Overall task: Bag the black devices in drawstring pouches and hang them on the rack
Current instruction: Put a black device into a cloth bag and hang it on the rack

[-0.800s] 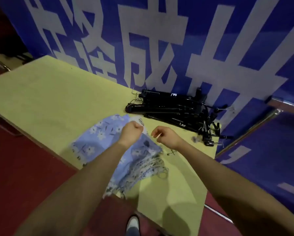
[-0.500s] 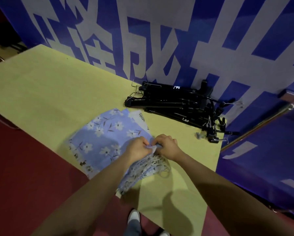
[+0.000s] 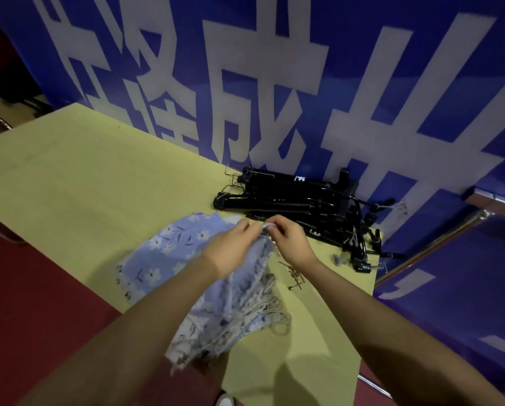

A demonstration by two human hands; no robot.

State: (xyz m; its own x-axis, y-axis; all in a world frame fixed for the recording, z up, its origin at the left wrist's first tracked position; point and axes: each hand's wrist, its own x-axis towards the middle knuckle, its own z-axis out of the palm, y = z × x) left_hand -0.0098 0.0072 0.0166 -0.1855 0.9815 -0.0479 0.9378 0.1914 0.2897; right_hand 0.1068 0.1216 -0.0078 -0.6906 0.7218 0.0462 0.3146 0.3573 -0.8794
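Note:
A stack of light blue flowered drawstring pouches (image 3: 169, 253) lies on the yellow table (image 3: 78, 186), their cords (image 3: 274, 312) trailing toward the near edge. My left hand (image 3: 230, 247) and my right hand (image 3: 289, 241) both pinch the upper edge of the top pouch (image 3: 257, 253), lifting it off the stack. Just beyond my hands, against the wall, lies a heap of black devices (image 3: 298, 203).
Several small metal pins or hooks (image 3: 295, 276) lie on the table right of the pouches. A blue banner with large white characters (image 3: 274, 83) backs the table. Red floor (image 3: 25, 303) lies to the left, and a shoe (image 3: 224, 399) shows below.
My hands dropped to the pouch stack, gripped the top pouch's edge, and have now lifted it up and away from me toward the black devices.

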